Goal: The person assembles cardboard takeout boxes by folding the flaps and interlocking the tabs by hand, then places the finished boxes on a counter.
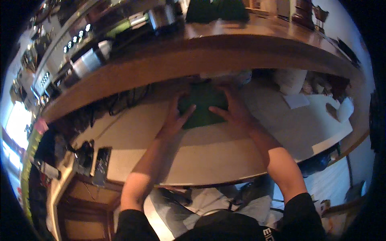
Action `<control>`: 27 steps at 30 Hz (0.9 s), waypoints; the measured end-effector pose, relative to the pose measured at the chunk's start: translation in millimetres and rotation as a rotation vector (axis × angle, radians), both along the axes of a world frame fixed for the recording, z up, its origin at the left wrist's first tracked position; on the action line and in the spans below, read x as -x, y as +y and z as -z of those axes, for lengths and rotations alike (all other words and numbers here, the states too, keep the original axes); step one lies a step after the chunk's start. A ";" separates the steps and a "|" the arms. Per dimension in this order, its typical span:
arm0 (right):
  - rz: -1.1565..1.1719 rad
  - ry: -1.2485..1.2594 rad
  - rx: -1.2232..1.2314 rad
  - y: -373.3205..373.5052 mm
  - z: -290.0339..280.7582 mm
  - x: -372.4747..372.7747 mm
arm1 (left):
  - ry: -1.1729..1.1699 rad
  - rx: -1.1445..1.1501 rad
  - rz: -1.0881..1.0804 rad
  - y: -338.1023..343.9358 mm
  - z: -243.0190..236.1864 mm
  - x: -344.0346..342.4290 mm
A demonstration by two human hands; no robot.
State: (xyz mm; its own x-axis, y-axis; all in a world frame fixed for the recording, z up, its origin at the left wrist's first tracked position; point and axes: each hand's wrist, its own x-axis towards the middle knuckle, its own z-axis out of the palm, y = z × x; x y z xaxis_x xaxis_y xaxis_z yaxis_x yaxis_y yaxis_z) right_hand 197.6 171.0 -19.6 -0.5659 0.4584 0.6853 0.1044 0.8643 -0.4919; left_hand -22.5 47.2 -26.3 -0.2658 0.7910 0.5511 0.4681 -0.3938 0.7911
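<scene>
Both arms reach under a raised wooden shelf to a dark green, roughly square item (pixel 204 105) on the pale desk top. It could be a folded cloth or a bag; shadow keeps me from telling which. My left hand (pixel 177 112) grips its left side, thumb lying on top. On the opposite side my right hand (pixel 233 105) holds it likewise, its thumb pointing inward across the green surface. The fingertips of both hands are partly lost in shadow beyond its sides.
The wooden shelf (pixel 225 50) spans the desk (pixel 213 154) just above my hands. On it stand another dark green item (pixel 217 11) and a metal container (pixel 161 17). Dark cables (pixel 128 98) lie under it. Rightward are a white paper (pixel 296 101) and a white cup-like thing (pixel 345 110).
</scene>
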 end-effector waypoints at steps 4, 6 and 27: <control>0.072 -0.005 -0.199 -4.9 -3.1 1.8 | 0.350 -0.060 -0.098 -4.0 -10.1 5.9; 0.035 -0.021 -0.175 -4.3 -4.9 2.5 | 0.364 -0.072 -0.114 -4.1 -10.1 2.4; 0.179 -0.011 -0.222 -5.0 -10.0 7.1 | 0.169 -0.064 0.078 1.1 -10.0 13.5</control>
